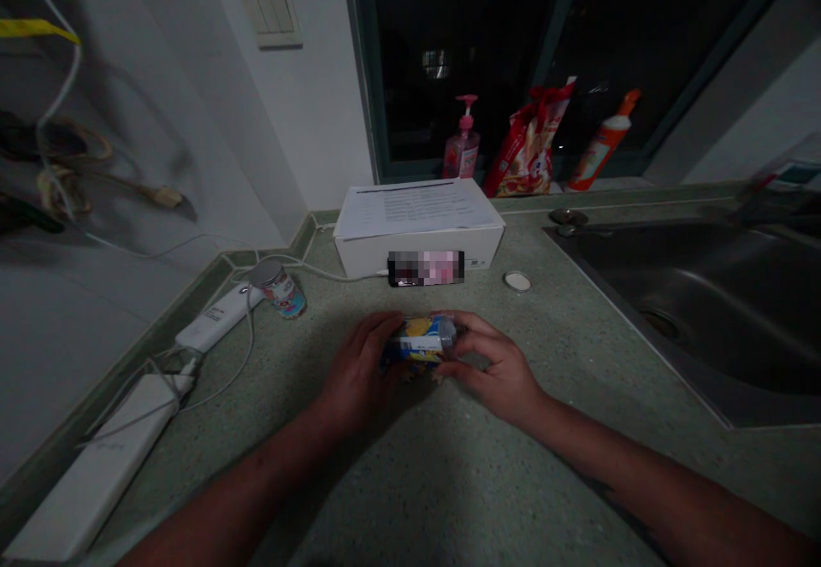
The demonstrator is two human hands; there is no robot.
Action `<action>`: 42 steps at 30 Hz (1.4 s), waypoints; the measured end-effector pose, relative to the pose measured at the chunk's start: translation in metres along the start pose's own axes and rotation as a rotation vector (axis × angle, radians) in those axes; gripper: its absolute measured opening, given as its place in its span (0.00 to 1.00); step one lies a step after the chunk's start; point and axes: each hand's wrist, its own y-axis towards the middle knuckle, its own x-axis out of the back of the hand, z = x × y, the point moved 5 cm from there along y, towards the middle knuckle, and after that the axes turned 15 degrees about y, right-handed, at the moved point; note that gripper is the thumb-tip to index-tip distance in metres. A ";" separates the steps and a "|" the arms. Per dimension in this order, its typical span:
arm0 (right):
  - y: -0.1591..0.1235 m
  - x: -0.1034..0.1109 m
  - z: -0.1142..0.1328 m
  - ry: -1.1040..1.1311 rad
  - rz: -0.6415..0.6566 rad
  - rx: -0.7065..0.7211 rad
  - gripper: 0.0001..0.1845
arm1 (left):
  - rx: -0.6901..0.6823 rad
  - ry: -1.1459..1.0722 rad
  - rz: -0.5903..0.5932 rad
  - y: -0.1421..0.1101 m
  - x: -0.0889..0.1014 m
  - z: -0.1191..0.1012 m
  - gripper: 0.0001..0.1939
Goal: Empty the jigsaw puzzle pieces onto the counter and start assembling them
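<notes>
Head view: we have the blue-labelled jar [418, 346] tilted on its side, near side of the white box [360, 251]. Left hand [359, 362] is wrapped around it; right hand [497, 366] is part-curled at its mouth, can't tell if gripping. Round lid [516, 280] sits just right of the box. Risk: jar looks lidless, so over-tipping may spill contents; reaching boxward could knock the phone [425, 269] at the box's front.

The light is dim and grey, the window [487, 2] nearly black. Soft shadow darkens the counter [359, 490]; the sink [718, 293] gleams dully. Edges stretch, the phone [426, 268] is pixelated, print on the jar [420, 342] blurs.
</notes>
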 end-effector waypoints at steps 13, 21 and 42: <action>-0.006 0.002 0.018 -0.495 0.017 0.188 0.31 | 0.067 -0.082 0.002 -0.004 -0.004 0.003 0.31; -0.006 -0.002 0.007 -0.412 0.057 0.093 0.30 | 0.028 0.055 -0.047 0.003 0.009 -0.005 0.28; 0.002 -0.002 -0.013 0.261 0.045 -0.225 0.09 | -0.055 0.049 -0.149 0.010 0.024 -0.008 0.30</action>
